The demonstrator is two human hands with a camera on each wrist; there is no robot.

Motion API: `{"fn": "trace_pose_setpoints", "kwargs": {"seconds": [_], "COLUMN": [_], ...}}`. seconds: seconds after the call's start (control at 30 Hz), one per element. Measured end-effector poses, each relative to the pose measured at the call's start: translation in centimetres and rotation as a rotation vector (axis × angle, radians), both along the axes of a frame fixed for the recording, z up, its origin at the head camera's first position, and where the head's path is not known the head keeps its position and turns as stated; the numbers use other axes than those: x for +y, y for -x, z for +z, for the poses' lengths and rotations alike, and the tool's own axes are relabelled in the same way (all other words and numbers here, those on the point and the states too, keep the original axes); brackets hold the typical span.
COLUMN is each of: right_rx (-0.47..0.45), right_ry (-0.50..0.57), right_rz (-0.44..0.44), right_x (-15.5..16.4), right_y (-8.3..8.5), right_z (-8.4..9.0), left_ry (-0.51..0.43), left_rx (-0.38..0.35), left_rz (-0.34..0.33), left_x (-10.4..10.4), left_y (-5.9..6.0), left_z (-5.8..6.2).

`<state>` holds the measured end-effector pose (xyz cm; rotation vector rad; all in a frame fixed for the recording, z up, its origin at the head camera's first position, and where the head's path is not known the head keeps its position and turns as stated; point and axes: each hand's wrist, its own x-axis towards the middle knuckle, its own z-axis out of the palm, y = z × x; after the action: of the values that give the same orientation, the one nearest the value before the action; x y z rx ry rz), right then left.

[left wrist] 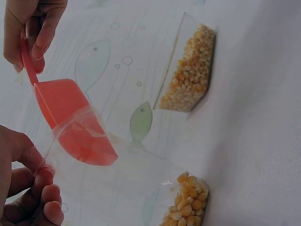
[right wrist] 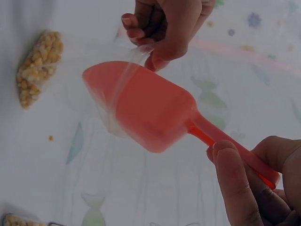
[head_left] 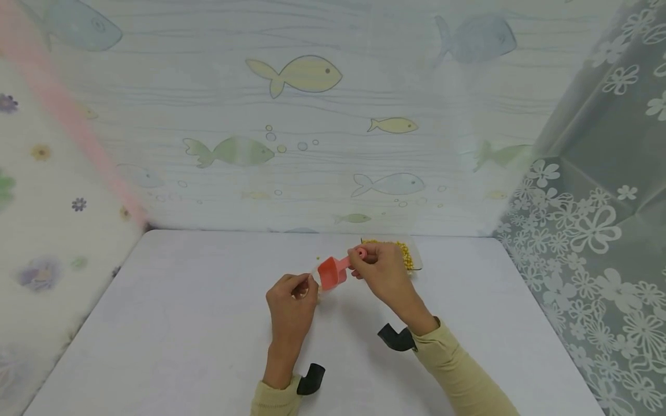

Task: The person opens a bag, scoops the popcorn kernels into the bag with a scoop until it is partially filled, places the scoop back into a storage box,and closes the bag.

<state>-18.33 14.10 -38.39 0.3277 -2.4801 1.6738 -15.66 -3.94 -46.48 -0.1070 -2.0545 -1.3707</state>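
Note:
My left hand (head_left: 294,290) pinches the mouth of a clear plastic bag (left wrist: 141,174) and holds it open. At the bag's bottom lies a small heap of yellow corn kernels (left wrist: 188,203). My right hand (head_left: 370,263) grips the handle of a red plastic scoop (head_left: 333,271), fingers curled round it. In the left wrist view the scoop (left wrist: 70,117) has its front end inside the bag's mouth. In the right wrist view the scoop (right wrist: 146,108) looks empty, and the bag's film drapes over its tip below the left hand (right wrist: 164,28).
A clear tray of corn kernels (head_left: 407,252) sits on the white table (head_left: 182,323) just behind my right hand, close to the fish-patterned back wall. One stray kernel (head_left: 318,258) lies left of the tray. A flowered curtain (head_left: 588,231) stands at the right.

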Motion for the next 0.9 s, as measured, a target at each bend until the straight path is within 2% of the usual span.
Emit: {"fn": "trace_pose_setpoints", "kwargs": {"seconds": [0.33,0.6,0.9], "right_rx": [0.081,0.018,0.025], "right_ry": [-0.009,0.067,0.133], "right_rz": [0.003,0.022,0.000], "right_x": [-0.3,0.4,2.0], "right_y": [-0.5,-0.5,-0.4], "right_z": [0.2,0.2,0.6], "left_ry": [-0.002,-0.013,-0.010], "left_rx": [-0.005,-0.013,-0.001], "left_rz": [0.008,0.010,0.009], "left_x": [-0.1,-0.1,-0.2], "left_y": [-0.1,-0.1,0.0], "left_z": [0.1,0.2,0.0]}}
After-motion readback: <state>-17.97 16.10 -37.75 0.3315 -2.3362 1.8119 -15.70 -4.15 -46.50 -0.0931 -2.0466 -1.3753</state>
